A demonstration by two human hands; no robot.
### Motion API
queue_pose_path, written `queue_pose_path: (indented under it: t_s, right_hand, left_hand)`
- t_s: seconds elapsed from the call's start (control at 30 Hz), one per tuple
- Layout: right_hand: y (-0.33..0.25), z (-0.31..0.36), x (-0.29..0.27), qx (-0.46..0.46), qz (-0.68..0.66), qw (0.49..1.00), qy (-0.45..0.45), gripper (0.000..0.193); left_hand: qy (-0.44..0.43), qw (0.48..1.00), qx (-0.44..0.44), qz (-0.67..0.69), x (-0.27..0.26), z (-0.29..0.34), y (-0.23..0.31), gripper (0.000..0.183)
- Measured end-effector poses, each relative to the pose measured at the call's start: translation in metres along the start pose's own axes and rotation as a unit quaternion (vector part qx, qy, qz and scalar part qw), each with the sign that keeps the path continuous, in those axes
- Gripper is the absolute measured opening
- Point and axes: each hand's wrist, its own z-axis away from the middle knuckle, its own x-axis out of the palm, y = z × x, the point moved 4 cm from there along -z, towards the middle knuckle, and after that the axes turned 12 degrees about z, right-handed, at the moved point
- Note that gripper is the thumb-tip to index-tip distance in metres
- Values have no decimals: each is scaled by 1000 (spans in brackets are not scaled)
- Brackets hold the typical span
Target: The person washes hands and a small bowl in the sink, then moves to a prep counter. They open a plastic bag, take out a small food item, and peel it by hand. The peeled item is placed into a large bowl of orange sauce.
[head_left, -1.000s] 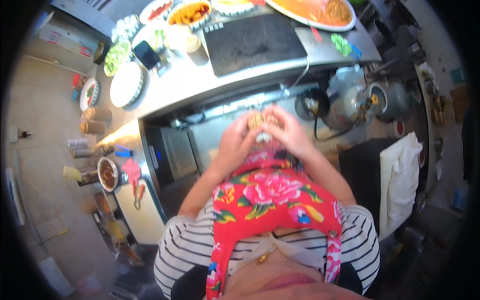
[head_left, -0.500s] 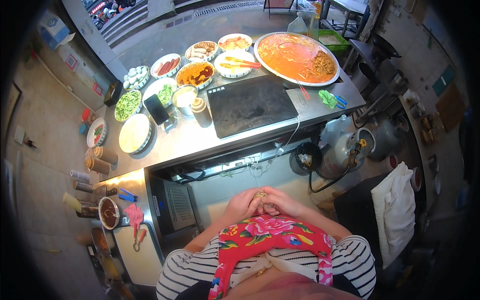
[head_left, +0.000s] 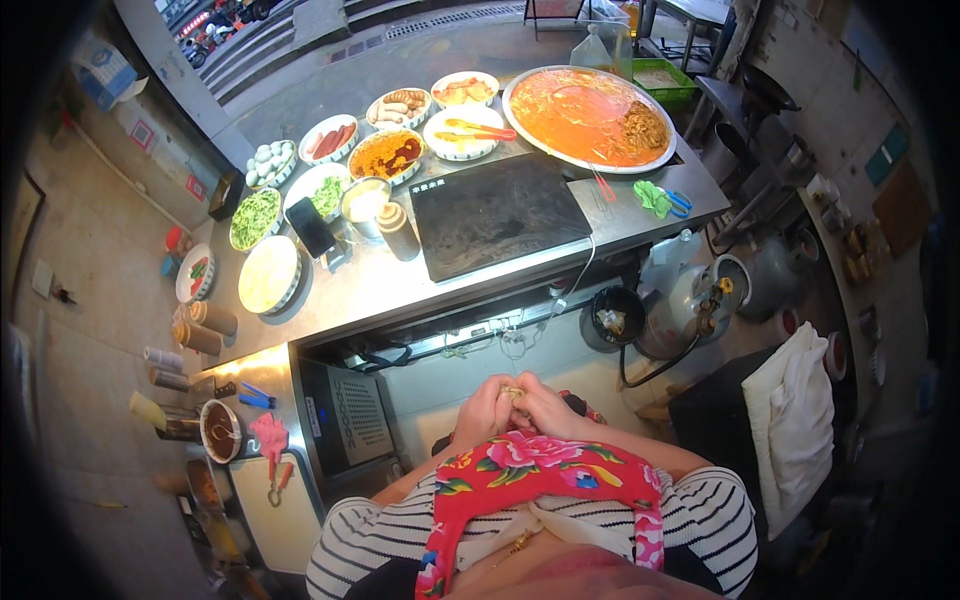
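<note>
My left hand (head_left: 483, 411) and my right hand (head_left: 548, 410) meet in front of the red flowered apron (head_left: 535, 470), below the counter's front edge. Both are closed, with fingertips together around a small yellowish thing (head_left: 514, 394). Its kind is too small and too covered to make out. The curled fingers hide most of it, and neither hand touches the counter.
Ahead, the steel counter (head_left: 330, 300) carries a black flat griddle (head_left: 500, 215), a large tray of red sauce (head_left: 575, 110), several food bowls, a squeeze bottle (head_left: 397, 232) and a phone (head_left: 311, 228). Gas cylinders (head_left: 675, 315) stand right; a cutting board (head_left: 275, 515) lies left.
Both hands have shifted slightly left, still together around the small thing. Dark and red patterned cloth now shows just beyond my wrists. The view has moved a little.
</note>
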Motion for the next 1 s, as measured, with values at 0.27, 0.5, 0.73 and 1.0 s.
queue_pose_path:
  t_s: [0.27,0.5,0.73,1.0]
  right_hand:
    - [20,-2,-1,81,3,997,13,8]
    - [-12,-28,-29,-5,-2,1000,20,19]
    - [-38,-41,-44,-58,19,998,1,19]
    - [-36,-40,-46,-51,14,998,35,18]
  left_hand:
    - [-22,984,-69,163,0,7,-18,29]
    - [-25,905,-164,391,-7,-42,-19,29]
    - [-41,904,-140,402,-13,-73,-4,28]
    - [-43,916,-132,377,-12,-74,-11,24]
